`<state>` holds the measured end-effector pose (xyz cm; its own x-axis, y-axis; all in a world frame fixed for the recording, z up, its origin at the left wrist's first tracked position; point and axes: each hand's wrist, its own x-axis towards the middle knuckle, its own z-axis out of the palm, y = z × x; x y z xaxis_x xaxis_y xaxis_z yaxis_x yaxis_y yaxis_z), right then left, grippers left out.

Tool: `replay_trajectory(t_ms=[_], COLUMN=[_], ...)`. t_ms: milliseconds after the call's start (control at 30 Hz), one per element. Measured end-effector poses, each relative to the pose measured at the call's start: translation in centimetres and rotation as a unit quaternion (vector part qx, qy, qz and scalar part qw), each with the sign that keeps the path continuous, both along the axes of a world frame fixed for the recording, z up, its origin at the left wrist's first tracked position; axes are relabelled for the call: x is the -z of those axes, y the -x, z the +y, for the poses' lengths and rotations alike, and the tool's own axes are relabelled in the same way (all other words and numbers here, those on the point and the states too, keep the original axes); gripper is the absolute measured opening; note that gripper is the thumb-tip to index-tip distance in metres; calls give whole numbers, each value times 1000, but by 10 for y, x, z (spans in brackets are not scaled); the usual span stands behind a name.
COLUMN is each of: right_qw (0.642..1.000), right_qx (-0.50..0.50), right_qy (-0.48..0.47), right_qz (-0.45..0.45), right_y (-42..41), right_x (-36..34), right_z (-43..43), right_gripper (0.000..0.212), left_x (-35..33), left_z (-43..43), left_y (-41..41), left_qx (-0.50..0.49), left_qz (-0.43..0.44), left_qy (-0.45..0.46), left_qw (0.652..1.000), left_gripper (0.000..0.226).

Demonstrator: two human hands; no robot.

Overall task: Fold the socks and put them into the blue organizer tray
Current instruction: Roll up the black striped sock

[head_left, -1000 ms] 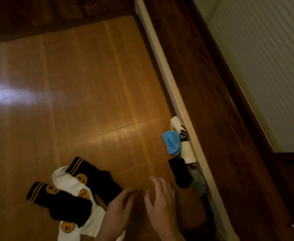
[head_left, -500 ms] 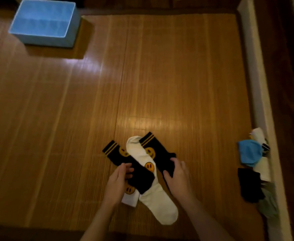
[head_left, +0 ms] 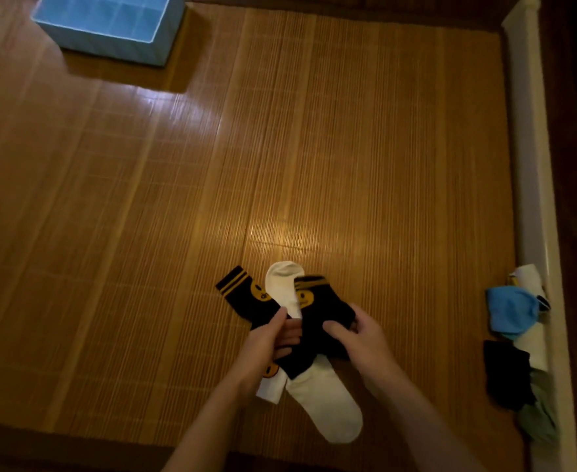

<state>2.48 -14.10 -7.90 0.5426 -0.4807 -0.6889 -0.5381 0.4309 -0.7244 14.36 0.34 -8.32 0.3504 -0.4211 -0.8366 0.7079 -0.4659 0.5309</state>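
Note:
Two black socks with yellow stripes and smiley faces cross over two white socks on the bamboo mat. My right hand (head_left: 358, 338) grips the right black sock (head_left: 317, 308), lifted a little off the pile. My left hand (head_left: 270, 342) holds the left black sock (head_left: 246, 298) near its middle. One long white sock (head_left: 328, 403) stretches toward me, and a second white sock (head_left: 270, 386) with a smiley peeks out under my left wrist. The blue organizer tray (head_left: 106, 25) stands at the far left.
More socks lie heaped at the right edge of the mat: a light blue one (head_left: 512, 311), a black one (head_left: 508, 373), white and grey-green ones. A pale rail (head_left: 529, 165) runs along the mat's right side. Dark floor borders the mat.
The camera swung left from the right rail until the tray came into view. My right hand has picked up the right black sock, and my left hand has closed on the left black sock.

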Motion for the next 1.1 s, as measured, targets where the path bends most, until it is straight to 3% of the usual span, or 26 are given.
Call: replay_trajectory(t_ms=[100,200,400,500,600,767,833,933,1000,1033,1100], right_qw=[993,994,976,963,950,929,931,951,966,967,970], right_qx=[-95,-88,-124,-97,-95,-106,-86,21,136,179,200], right_qy=[-18,-23,112,130,155,221,231,194,89,26,-33], right_qz=[-65,-62,143,216,253,278,270,238,203,182,132], right_y=[3,5,8,2,-9,-21,-27,-39,-44,-45,-48], right_x=[-18,-20,19,41,53,54,48,24,3,-13,-49], right_z=[12,16,38,53,63,62,57,44,32,27,16], right_gripper=[33,21,17,34,45,12,13,27,17,11,19], left_x=[-18,-30,-41,-46,-50,-56,-58,-67,-74,-79,-92], left_z=[-14,-13,29,51,65,77,79,75,69,66,58], left_y=[7,1,-38,-49,-49,-48,-47,-42,-36,-33,-26], left_qx=[-87,-200,-367,-391,-371,-359,-350,-335,-316,-305,-294], left_qz=[69,42,46,21,-9,-37,-42,-42,-44,-50,-62], left_qy=[97,100,118,107,98,80,78,71,66,62,47], left_qw=[989,974,922,914,923,929,932,939,945,949,952], left_gripper=[35,31,36,49,48,44,40,34,35,41,71])
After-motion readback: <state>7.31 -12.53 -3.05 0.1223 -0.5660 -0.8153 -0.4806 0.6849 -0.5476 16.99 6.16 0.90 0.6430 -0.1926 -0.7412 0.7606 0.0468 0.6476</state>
